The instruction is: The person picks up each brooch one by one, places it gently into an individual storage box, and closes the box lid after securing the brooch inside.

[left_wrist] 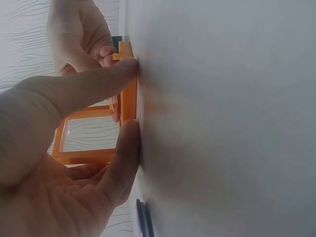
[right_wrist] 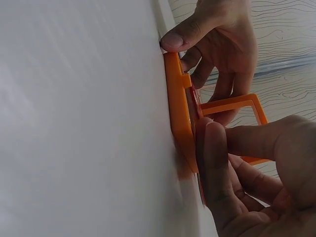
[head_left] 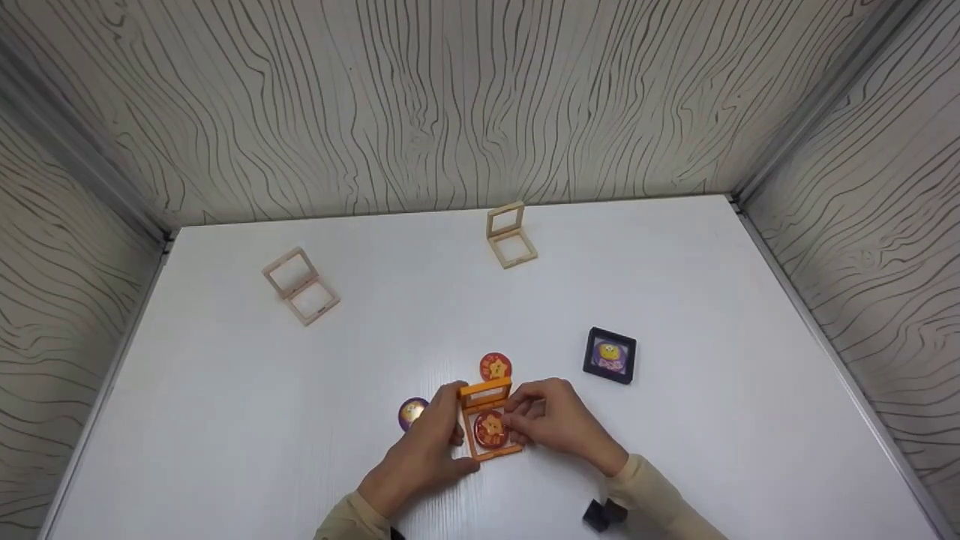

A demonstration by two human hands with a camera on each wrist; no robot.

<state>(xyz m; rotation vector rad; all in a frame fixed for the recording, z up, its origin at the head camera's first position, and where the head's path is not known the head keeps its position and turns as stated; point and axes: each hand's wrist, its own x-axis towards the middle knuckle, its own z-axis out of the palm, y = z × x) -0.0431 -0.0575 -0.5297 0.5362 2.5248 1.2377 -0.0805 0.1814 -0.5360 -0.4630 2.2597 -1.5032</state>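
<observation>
An open, hinged orange display frame (head_left: pixel 496 454) lies on the table with its lid tilted up at the back. My left hand (head_left: pixel 420 454) holds it along the left side, thumb at the front corner; in the left wrist view the thumb and a finger press its orange edge (left_wrist: pixel 129 96). My right hand (head_left: pixel 559 420) pinches the right edge of a red round badge (head_left: pixel 489 430) with a yellow star, which sits inside the frame's base. Just behind the lid lies a second red star badge (head_left: pixel 495 365). Partly hidden by my left hand is a purple round badge (head_left: pixel 410 412).
A black frame (head_left: pixel 589 367) with a purple badge inside lies to the right. Two open pale frames stand farther back, one at the left (head_left: pixel 302 288) and one near the back wall (head_left: pixel 491 225). Small dark blocks (head_left: pixel 596 516) lie by my right sleeve.
</observation>
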